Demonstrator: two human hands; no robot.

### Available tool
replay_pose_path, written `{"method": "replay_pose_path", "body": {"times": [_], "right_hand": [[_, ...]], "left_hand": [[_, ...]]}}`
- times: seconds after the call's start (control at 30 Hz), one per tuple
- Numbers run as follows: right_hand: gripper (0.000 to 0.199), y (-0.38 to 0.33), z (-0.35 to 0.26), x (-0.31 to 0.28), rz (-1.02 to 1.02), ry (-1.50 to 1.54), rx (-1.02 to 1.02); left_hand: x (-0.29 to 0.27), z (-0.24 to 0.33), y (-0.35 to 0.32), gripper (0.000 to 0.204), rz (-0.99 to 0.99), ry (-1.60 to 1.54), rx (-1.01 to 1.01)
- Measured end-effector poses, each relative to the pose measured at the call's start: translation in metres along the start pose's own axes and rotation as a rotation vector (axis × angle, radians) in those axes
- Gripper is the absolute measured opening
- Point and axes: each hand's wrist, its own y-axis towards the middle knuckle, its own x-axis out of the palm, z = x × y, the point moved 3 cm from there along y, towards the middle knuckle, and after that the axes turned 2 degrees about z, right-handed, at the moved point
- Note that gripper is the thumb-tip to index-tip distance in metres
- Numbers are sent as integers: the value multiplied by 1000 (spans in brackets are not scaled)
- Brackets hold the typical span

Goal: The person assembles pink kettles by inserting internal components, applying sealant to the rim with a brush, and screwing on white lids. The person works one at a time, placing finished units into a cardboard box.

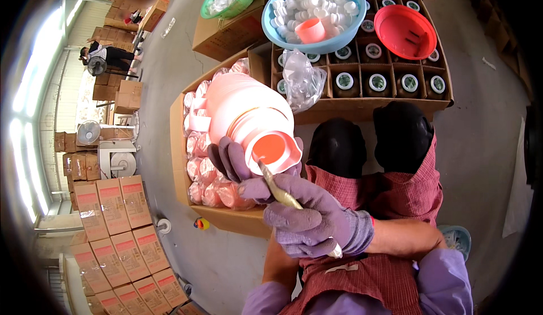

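Note:
A pink plastic jug (243, 97) with a side handle is tilted, its orange-lined mouth and spout facing me. My left hand (231, 158), in a purple glove, is closed round the jug's neck from behind and below, its palm hidden. In my right hand (317, 221), also gloved, is a slim pale-handled tool (281, 193) whose narrow tip meets the rim of the mouth. The tool's exact kind is unclear. Behind the jug, an open carton (179, 151) holds several pink pieces (203, 171) wrapped in clear plastic.
Ahead, a divided carton (353, 104) holds several white-rimmed bottles. On it rest a blue basin (314, 48) of white caps, a red bowl (404, 24) and a clear plastic bag (304, 80). A green basket (243, 7) stands further left. Stacked cartons (119, 213) and a distant person (110, 54) are left.

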Motion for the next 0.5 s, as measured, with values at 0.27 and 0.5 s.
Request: {"method": "replay_pose_path", "body": {"times": [0.27, 0.5], "right_hand": [[36, -36, -38, 21, 512, -812, -189], [30, -80, -123, 77, 908, -1522, -565]], "left_hand": [[5, -4, 2, 75, 8, -34, -57], [-5, -25, 10, 55, 263, -491, -613]]}}
